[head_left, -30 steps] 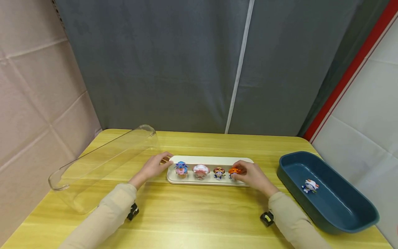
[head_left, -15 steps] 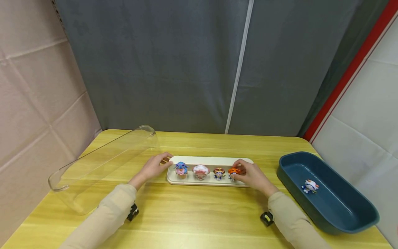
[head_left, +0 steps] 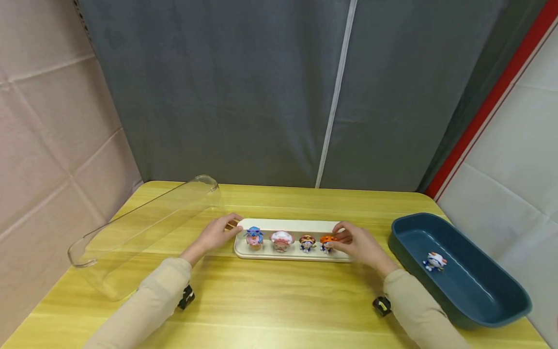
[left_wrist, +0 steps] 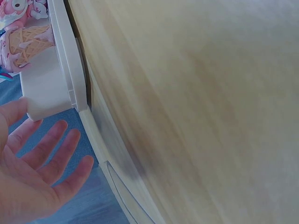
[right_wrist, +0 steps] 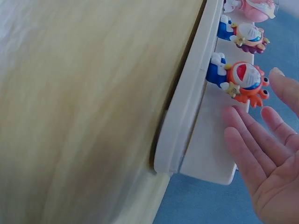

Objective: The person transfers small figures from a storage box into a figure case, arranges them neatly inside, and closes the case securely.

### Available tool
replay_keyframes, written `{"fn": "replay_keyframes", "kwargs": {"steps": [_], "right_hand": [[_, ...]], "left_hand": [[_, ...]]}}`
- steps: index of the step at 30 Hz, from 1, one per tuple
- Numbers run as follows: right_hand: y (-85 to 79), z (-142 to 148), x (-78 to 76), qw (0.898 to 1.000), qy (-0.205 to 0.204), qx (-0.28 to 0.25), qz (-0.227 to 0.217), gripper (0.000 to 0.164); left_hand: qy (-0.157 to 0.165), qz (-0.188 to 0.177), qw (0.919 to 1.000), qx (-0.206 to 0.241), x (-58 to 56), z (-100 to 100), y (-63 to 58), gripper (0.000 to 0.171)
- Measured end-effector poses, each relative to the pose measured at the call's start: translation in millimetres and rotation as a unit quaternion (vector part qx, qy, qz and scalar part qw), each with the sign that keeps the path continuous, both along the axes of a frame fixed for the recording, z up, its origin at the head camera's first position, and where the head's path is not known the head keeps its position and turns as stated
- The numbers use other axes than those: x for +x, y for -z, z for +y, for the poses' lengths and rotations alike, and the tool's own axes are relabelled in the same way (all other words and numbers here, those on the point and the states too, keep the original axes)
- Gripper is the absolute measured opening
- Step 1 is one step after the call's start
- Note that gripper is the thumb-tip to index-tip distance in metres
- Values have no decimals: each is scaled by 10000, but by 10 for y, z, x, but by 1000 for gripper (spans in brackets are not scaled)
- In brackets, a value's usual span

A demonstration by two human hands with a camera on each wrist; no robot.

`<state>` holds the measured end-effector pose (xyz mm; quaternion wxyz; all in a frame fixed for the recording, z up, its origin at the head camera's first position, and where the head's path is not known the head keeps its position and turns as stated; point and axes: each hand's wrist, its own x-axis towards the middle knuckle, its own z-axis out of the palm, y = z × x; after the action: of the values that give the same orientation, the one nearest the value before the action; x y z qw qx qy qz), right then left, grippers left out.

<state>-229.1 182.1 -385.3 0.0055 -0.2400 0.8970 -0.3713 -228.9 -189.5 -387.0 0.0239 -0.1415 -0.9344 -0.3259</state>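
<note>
On the table, a long cream tray [head_left: 301,225] holds a row of small toy figurines. From the left stand a blue-topped one on an ice-cream cone [head_left: 255,238], a pink one with a white top [head_left: 281,241], a brown-hatted one [head_left: 307,243] and an orange crab-hatted one [head_left: 326,242]. At the tray's left end, my left hand [head_left: 215,234] has its fingers spread, thumb against the tray's corner in the left wrist view. Beside the crab-hatted figurine, my right hand [head_left: 361,245] has loosened fingers; a slight gap shows between them and the toy [right_wrist: 244,77].
A dark teal bin [head_left: 468,242] stands on the right, with one white-and-blue figurine [head_left: 435,261] lying inside. To the left is a clear curved plastic cover [head_left: 148,225]. A grey curtain [head_left: 218,97] hangs behind the table [head_left: 270,300].
My right hand has let go of the crab-hatted figurine and drawn slightly right, its fingers spreading. The figurine stays standing on the tray. My left hand has not moved.
</note>
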Motion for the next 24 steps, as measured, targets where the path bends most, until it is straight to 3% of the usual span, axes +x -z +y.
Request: {"fn": "replay_keyframes", "kwargs": {"steps": [11,24], "right_hand": [[-196,123,84,9996,23,278,-28,25],[-497,364,198,9924,-173,938,779,23]], "left_hand": [[4,-39,10000,-7,-3,3,1,27],[-19,-49,10000,1,5,6,-8,27]]}}
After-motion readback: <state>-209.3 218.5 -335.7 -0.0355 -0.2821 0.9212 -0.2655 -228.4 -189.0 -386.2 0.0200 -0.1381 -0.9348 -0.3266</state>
